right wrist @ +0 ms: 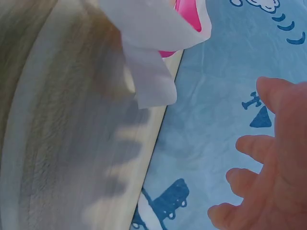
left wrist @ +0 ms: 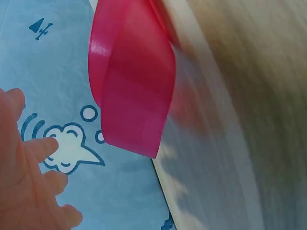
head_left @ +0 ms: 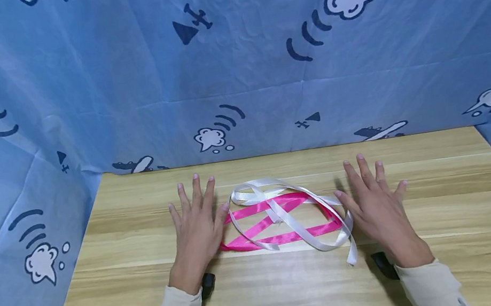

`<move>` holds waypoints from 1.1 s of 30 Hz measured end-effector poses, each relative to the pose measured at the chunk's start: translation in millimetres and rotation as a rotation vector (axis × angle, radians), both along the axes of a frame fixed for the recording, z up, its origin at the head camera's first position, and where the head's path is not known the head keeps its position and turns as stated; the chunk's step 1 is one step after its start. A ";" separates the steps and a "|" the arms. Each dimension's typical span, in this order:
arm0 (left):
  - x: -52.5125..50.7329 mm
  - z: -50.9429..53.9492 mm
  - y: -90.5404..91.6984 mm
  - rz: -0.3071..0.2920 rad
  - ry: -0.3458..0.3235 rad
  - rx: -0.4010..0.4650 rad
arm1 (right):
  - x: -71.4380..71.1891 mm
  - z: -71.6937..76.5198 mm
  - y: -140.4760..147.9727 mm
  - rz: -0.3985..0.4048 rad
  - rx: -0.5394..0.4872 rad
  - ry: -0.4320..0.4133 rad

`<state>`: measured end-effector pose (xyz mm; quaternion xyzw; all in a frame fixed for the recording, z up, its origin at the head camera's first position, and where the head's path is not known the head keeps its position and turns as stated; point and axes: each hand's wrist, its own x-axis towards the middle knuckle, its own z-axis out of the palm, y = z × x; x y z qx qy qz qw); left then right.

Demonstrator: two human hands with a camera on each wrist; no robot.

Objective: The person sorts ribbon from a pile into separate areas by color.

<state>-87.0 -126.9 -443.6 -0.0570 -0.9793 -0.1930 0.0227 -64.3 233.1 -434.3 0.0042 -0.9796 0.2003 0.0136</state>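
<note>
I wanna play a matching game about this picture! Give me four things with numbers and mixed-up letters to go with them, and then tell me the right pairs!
Things:
1. blue printed cloth
2. white satin ribbon
3. left hand
4. pink satin ribbon

Clues:
A. fingers spread
B. crossed over by white loops
C. covered in cartoon pictures
D. loops over something pink

Right pairs: 1-C, 2-D, 3-A, 4-B

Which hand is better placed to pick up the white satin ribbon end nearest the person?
Probably the right hand: it's close to the white satin ribbon end; the left hand is across the pink satin ribbon from it.
</note>
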 end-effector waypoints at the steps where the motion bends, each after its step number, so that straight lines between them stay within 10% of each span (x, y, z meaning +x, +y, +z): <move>1: -0.6 0.3 0.1 -0.005 0.002 0.001 | -0.7 0.2 -0.5 0.004 -0.004 0.001; 21: -26.2 4.0 7.2 -0.198 -0.096 0.201 | -14.9 6.8 -20.5 0.122 -0.091 -0.041; 33: -61.9 14.8 18.4 -0.374 -0.270 0.427 | -28.7 19.5 -42.7 0.197 -0.170 -0.045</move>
